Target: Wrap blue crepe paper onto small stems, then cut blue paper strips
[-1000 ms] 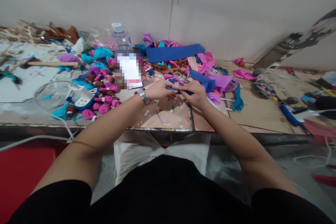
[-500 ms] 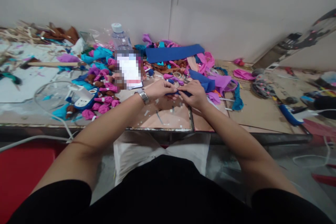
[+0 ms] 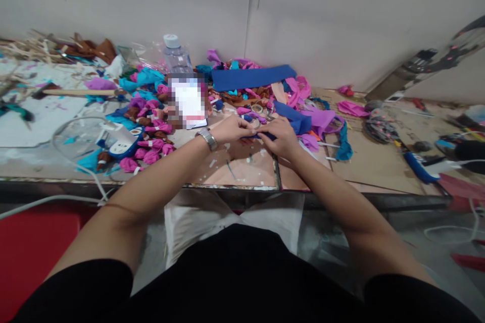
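Over the table's middle, my left hand [image 3: 234,128] and my right hand [image 3: 281,136] meet fingertip to fingertip. Both are closed on a narrow dark blue strip [image 3: 247,137], which looks like fabric or crepe paper and is largely covered by the fingers. A wristwatch [image 3: 206,138] is on my left wrist. Just beyond the fingers lies a small tape ring [image 3: 257,107]. A wider blue piece [image 3: 293,118] sits behind my right hand, beside a purple piece [image 3: 322,120]. Farther back, a long blue strip [image 3: 253,77] lies across the pile.
Left of my hands are a lit phone [image 3: 188,101], a plastic bottle [image 3: 177,55], several pink and brown knotted bundles [image 3: 151,156] and a blue-white power socket [image 3: 123,149] with its cable. A hammer [image 3: 79,92] lies farther left. Cardboard [image 3: 375,161] covers the right side.
My left fingers have shifted slightly on the blue strip, closing in toward the right fingertips. The whole view has moved a little; the other things keep their places.
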`<state>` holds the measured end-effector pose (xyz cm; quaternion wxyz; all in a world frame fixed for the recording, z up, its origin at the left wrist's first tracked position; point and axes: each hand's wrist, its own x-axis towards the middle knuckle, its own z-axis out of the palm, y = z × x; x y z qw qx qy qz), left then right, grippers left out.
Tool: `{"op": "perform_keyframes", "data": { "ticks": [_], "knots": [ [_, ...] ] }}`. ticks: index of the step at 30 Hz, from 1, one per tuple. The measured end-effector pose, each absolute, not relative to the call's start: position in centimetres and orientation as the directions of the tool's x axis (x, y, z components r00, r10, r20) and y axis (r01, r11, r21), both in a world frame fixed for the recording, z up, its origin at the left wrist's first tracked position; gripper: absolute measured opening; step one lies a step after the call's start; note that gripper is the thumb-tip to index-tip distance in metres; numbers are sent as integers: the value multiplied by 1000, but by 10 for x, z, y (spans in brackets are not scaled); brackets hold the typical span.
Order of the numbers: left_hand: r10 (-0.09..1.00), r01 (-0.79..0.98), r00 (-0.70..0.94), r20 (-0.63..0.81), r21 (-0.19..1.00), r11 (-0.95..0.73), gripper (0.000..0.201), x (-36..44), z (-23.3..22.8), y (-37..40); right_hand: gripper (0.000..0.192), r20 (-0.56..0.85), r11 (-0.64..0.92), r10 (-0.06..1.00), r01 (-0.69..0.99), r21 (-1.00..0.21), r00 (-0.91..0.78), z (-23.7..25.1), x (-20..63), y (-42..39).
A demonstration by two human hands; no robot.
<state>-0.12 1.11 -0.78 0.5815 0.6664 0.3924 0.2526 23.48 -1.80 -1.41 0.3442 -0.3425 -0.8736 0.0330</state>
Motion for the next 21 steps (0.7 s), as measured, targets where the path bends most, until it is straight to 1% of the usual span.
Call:
{"op": "perform_keyframes", "data": {
  "ticks": [3,7,12,14,17,19,21],
  "knots": [
    [821,288,563,-96,954,-85,31,-3,-12,15,17,583,766,618,572,-294,-527,-15,235,-17],
    [828,333,553,-88,935,-123,33,-5,-15,18,17,585,762,620,577,-293,-523,-15,234,-17],
    [828,345,558,-65,925,-160,32,-3,-8,13,15,590,767,608,585,-265,-531,-17,234,-17],
    [818,342,575,-19,914,-219,31,-1,-4,8,14,593,770,603,584,-257,-534,-18,234,-16],
    [809,396,578,107,830,-392,32,0,2,2,13,597,774,597,580,-253,-536,-18,235,-16],
    [797,460,571,199,726,-511,34,1,5,-2,12,597,771,602,579,-263,-531,-18,235,-15],
    [776,506,571,267,630,-589,33,1,7,-4,12,594,761,617,583,-284,-517,-18,235,-15]
  ]
}}
